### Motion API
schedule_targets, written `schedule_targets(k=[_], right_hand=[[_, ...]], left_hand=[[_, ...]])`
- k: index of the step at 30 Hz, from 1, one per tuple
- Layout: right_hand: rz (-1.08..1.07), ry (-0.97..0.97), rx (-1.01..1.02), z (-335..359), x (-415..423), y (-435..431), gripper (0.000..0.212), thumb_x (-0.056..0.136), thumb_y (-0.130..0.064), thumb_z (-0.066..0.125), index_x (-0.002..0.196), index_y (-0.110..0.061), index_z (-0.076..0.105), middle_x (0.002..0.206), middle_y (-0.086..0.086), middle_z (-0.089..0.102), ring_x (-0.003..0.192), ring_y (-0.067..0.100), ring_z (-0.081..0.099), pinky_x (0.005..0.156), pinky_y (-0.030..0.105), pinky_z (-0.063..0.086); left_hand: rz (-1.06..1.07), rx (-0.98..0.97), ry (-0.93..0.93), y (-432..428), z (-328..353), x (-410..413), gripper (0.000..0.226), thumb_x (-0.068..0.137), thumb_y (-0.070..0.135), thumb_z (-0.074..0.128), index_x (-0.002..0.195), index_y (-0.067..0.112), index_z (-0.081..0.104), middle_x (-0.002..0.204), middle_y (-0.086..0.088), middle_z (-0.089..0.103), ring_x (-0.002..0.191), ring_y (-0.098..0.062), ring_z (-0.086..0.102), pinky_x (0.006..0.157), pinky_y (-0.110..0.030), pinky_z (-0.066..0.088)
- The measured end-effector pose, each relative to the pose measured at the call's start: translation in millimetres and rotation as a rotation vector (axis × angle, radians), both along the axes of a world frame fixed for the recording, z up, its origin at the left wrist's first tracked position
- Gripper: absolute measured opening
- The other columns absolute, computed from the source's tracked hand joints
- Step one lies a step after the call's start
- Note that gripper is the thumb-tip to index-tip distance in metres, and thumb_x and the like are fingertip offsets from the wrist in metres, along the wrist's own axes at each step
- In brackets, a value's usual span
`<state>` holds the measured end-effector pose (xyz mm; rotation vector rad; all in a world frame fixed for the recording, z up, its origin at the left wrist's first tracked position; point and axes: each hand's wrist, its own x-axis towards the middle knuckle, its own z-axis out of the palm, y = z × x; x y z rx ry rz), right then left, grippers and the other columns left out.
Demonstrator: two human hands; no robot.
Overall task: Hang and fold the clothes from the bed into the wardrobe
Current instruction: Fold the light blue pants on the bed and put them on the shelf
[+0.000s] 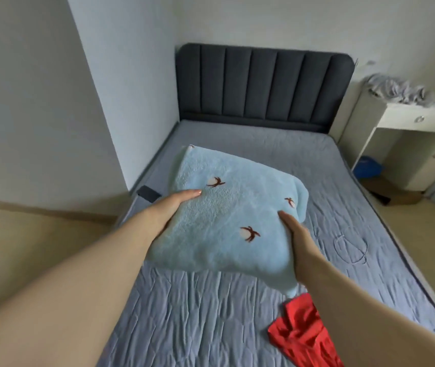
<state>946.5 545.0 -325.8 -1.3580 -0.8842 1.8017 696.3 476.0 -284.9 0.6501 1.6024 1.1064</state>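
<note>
Towel (pixel 227 213): pale blue, folded into a thick square, held in the air over the middle of the bed (pixel 184 313), not resting on it. One loose corner droops from its near right side, ending just above the red garment (pixel 301 332), which lies crumpled at the bed's near right corner.

The left hand (pixel 168 207) holds the towel's left edge and the right hand (pixel 299 242) its right edge. On each, the thumb lies flat on top and the other fingers go underneath. I cannot tell how those lie, though the hold looks like a pinch through the stack's thickness.

Folding of this piece looks finished, and the step in hand seems to be carrying it off the bed. The wardrobe is not in view, so the next move likely calls for turning away from the bed. The stack should stay level and clamped from both sides so the layers do not slide, and the hanging corner may want tucking in before it is shelved. The red garment would then be left to do.

Count:
- Towel: one, with three whole embroidered sprigs and part of a fourth at the far corner.
- Red garment: one.
- Hands: two, both on the towel.
- Headboard (pixel 258 83): one.
- White stand (pixel 409 120) beyond the bed's far right corner: one.
- Grey heap of cloth (pixel 393 90) on the stand: one.
</note>
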Motion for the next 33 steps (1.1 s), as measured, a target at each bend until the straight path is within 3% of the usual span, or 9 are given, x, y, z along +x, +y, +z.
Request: schedule_targets(k=[4,7,11,15,23,29,33], right_hand=[[0.13,0.062,0.114,76,-14,7,0.061,0.074,-0.045,0.068,0.128,-0.022,0.05,0.119,0.012,0.062,0.106,0.037,0.059,0.094,0.057,0.044],[0.235,0.092,0.193,124,-38,-1,0.06,0.075,-0.045,0.068,0.128,-0.022,0.05,0.118,0.012,0.063,0.104,0.037,0.06,0.092,0.057,0.045],[0.358,0.105,0.213,146,-83,-21,0.067,0.075,-0.047,0.067,0.133,-0.022,0.044,0.122,0.013,0.059,0.107,0.038,0.057,0.094,0.058,0.043],[0.545,0.146,0.194,154,-150,-67,0.066,0.076,-0.048,0.067,0.132,-0.021,0.046,0.121,0.013,0.06,0.107,0.039,0.057,0.094,0.059,0.043],[0.871,0.227,0.232,168,-292,-195,0.067,0.076,-0.043,0.069,0.134,-0.02,0.044,0.124,0.016,0.058,0.109,0.041,0.056,0.095,0.058,0.043],[1.004,0.267,0.301,184,-403,-300,0.057,0.078,-0.041,0.067,0.129,-0.023,0.049,0.118,0.013,0.062,0.103,0.039,0.059,0.09,0.058,0.047],[1.11,0.281,0.279,179,-476,-381,0.052,0.078,-0.04,0.066,0.124,-0.02,0.053,0.113,0.015,0.065,0.098,0.039,0.062,0.08,0.053,0.051]], left_hand=[[0.121,0.11,-0.012,-22,82,-4,0.044,0.076,0.037,0.068,0.114,0.014,0.062,0.104,-0.015,0.069,0.091,-0.03,0.067,0.072,-0.034,0.052],[0.251,0.162,0.017,-54,125,-17,0.045,0.076,0.036,0.069,0.113,0.011,0.063,0.104,-0.016,0.069,0.093,-0.032,0.066,0.079,-0.038,0.053],[0.348,0.163,0.05,-107,153,-40,0.047,0.074,0.039,0.071,0.111,0.011,0.064,0.102,-0.015,0.07,0.089,-0.031,0.068,0.072,-0.036,0.053],[0.517,0.156,0.096,-190,170,-76,0.051,0.067,0.044,0.075,0.107,0.013,0.065,0.1,-0.012,0.071,0.092,-0.031,0.068,0.088,-0.043,0.051],[0.855,0.19,0.097,-365,170,-157,0.054,0.065,0.043,0.078,0.109,0.016,0.064,0.101,-0.012,0.071,0.091,-0.03,0.068,0.081,-0.039,0.053],[1.027,0.256,0.096,-485,175,-233,0.046,0.064,0.042,0.078,0.102,0.019,0.064,0.088,-0.008,0.072,0.079,-0.024,0.069,0.06,-0.029,0.05],[1.159,0.262,0.119,-571,170,-282,0.05,0.064,0.039,0.079,0.106,0.017,0.064,0.097,-0.01,0.07,0.088,-0.027,0.067,0.071,-0.034,0.051]])
